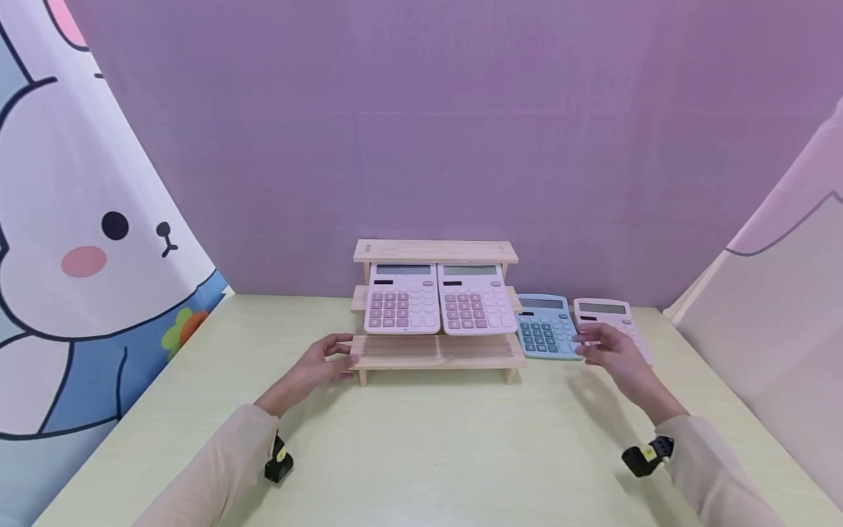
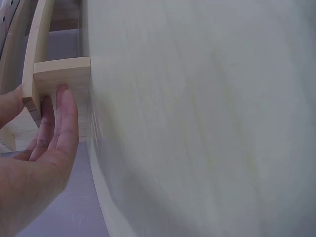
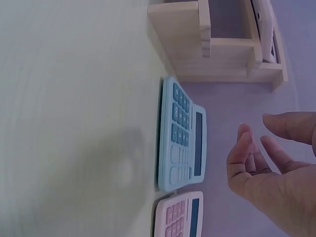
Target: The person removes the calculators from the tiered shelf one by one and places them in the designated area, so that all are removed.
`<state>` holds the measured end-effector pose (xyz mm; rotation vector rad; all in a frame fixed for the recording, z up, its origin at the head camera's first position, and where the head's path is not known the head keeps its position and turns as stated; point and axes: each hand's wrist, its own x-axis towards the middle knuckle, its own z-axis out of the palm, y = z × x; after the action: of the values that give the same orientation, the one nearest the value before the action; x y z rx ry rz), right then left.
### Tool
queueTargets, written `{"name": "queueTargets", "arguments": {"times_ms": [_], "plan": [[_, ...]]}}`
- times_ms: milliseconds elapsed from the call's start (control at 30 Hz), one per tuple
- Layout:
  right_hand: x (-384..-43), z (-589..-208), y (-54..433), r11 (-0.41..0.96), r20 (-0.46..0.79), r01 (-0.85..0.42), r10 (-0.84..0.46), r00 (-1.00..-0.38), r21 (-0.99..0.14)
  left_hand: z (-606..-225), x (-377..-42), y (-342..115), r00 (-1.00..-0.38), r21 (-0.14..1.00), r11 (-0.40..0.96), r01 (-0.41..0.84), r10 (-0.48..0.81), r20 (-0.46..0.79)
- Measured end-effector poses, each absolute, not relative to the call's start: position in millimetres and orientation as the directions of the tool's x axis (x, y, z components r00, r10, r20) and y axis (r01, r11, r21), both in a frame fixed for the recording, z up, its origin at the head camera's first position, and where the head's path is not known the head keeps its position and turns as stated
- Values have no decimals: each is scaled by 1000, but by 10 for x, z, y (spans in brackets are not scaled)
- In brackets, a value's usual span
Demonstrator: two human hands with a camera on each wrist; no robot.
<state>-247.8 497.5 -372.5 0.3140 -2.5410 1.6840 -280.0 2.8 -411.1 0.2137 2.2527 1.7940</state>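
Note:
A stepped wooden rack [image 1: 435,353] carries two pink calculators, the left one [image 1: 402,298] and the right one [image 1: 477,298], side by side on its middle step. My left hand [image 1: 320,362] holds the left end of the bottom step; in the left wrist view, the thumb is at the board's edge and the fingers [image 2: 61,123] reach beneath it, beside the leg. Above the calculators right of the rack hovers my right hand [image 1: 612,353], fingers loosely bent around nothing. Nearest to it are a blue calculator [image 3: 180,138] and another pink calculator [image 3: 177,217].
The pale table [image 1: 435,446] runs back to a purple wall [image 1: 435,146]. A cartoon-printed curtain [image 1: 72,183] borders the left side, and a light curtain [image 1: 784,315] the right. The rack's top step [image 1: 435,251] stands above the two pink calculators.

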Motion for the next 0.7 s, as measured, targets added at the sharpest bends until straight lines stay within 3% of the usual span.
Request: {"name": "queueTargets", "arguments": {"times_ms": [700], "plan": [[-2484, -3551, 4563, 392, 120, -180, -172, -978, -902, -4115, -2810, 29, -959, 971, 238, -38, 265, -103]]}}
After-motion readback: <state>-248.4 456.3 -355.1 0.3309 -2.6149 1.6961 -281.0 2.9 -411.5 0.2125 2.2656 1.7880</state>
